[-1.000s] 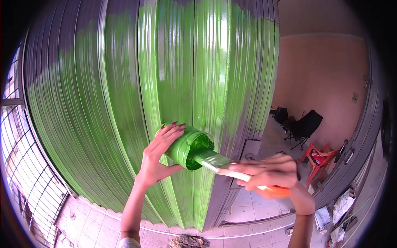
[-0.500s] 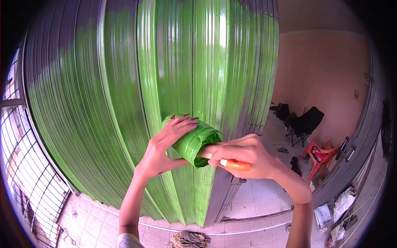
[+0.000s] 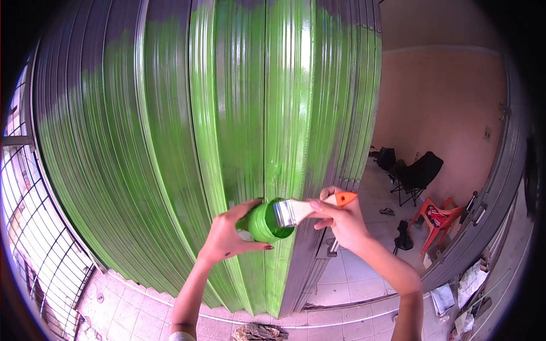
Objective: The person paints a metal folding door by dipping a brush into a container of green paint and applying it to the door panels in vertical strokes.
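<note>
Fingers [image 3: 245,207] of left hand [image 3: 227,238] curled around green paint-coated cup [image 3: 263,223], mouth tipped rightward. Right hand [image 3: 340,223] pinched closed on brush [image 3: 307,208]: orange handle end, pale shaft, metal ferrule; long axis near horizontal, bristles dipped inside cup. Ribbed metal shutter [image 3: 170,142] behind, glossy wet green.

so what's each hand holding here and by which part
The left hand grips the green paint container around its side. The right hand holds the paintbrush by its handle, bristles in the container's mouth.
</note>
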### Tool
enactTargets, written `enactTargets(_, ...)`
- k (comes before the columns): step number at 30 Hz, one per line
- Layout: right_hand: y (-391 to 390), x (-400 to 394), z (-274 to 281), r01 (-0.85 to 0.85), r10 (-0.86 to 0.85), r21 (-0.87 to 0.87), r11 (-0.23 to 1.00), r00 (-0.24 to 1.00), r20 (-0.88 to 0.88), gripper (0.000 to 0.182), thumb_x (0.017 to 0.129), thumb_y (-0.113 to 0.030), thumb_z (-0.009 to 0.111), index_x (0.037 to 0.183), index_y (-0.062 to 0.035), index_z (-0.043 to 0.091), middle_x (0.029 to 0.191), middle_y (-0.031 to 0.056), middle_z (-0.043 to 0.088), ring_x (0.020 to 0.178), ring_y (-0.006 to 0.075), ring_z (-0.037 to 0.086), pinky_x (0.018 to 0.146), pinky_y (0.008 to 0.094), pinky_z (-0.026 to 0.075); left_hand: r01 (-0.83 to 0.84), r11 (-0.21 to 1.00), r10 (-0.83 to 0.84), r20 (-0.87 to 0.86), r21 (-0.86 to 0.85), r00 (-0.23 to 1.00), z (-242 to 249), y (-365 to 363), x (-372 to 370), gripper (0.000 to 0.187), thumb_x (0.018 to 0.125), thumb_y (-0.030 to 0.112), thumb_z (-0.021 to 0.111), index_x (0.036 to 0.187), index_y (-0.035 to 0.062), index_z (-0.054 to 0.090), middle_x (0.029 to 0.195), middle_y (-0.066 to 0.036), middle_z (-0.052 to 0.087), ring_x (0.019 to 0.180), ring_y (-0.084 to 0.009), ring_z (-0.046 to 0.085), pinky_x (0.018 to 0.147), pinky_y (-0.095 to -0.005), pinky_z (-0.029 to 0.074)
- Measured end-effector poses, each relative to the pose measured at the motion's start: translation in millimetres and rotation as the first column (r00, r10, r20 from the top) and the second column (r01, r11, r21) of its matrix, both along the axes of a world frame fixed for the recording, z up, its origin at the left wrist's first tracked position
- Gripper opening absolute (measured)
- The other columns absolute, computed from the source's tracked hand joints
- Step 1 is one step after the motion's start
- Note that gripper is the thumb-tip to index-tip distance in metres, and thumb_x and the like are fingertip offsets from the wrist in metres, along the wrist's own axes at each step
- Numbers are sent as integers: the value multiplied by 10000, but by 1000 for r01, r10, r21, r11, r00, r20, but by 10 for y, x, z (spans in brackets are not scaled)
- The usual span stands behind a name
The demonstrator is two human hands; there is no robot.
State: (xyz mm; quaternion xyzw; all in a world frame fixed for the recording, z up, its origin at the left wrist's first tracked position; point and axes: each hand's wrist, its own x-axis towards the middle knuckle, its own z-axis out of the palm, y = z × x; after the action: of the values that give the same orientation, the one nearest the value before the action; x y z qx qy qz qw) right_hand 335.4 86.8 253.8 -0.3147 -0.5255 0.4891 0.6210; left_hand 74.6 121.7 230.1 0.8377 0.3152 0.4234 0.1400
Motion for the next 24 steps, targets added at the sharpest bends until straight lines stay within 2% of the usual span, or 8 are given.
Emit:
enactTargets(2,-10,88,-114,-55,31,-146,988,986,-166,209,834,-26,715,970,-56,559,933,112,691,849,255,721,511,221,570,-25,1000,25,-24,2,999,-80,2,50,934,544,376,903,1331,37,531,1190,-165,650,1072,-284,654,963,-366,496)
enactTargets(7,-112,283,-345,-32,-80,-291,956,928,-364,168,839,-17,699,948,-89,593,904,80,694,857,297,727,375,180,346,-83,986,75,-64,-146,995,-91,-92,180,879,524,358,913,1279,47,588,1119,-141,687,1039,-257,668,949,-365,500)
enactTargets(12,-167,580,-171,159,-148,-20,987,854,-499,155,861,4,657,963,-65,563,952,122,681,850,315,720,432,216,511,-37,992,41,30,-123,999,-170,-37,183,838,534,409,900,1232,39,620,1038,-152,705,947,-256,698,888,-342,524)
enactTargets(14,-64,850,-46,346,-255,249,904,907,-335,177,879,3,638,956,-101,518,934,92,642,1030,306,668,470,234,527,8,992,5,101,-123,995,-192,-25,172,838,532,413,901,1226,32,626,1036,-146,709,958,-243,697,894,-335,522)
enactTargets(16,115,1131,64,421,-440,549,722,892,-106,179,850,44,661,807,-60,522,1132,188,646,1088,307,639,548,260,578,26,991,-13,98,-132,995,-208,-34,160,859,532,406,905,1242,20,615,1057,-142,706,975,-232,693,909,-338,517)
enactTargets(20,55,1255,191,156,-586,777,609,749,309,230,810,78,690,695,-25,520,1068,254,675,942,277,700,604,293,600,64,983,-44,123,-169,991,-258,-93,115,885,535,373,915,1270,0,592,1094,-141,699,1003,-224,682,936,-347,509)
enactTargets(21,34,1230,206,118,-593,790,602,728,344,192,781,106,694,680,-8,576,1026,197,708,845,228,721,658,277,591,81,983,-61,126,-166,990,-247,-120,98,882,540,351,920,1276,-4,587,1117,-142,692,1023,-219,675,952,-356,505)
enactTargets(24,172,1286,490,-51,-740,927,372,587,329,182,757,112,707,695,-13,590,1032,183,712,848,228,724,725,287,580,68,982,-49,108,-178,993,-238,-143,57,881,537,347,924,1273,-1,590,1124,-141,690,1040,-218,669,960,-355,503)
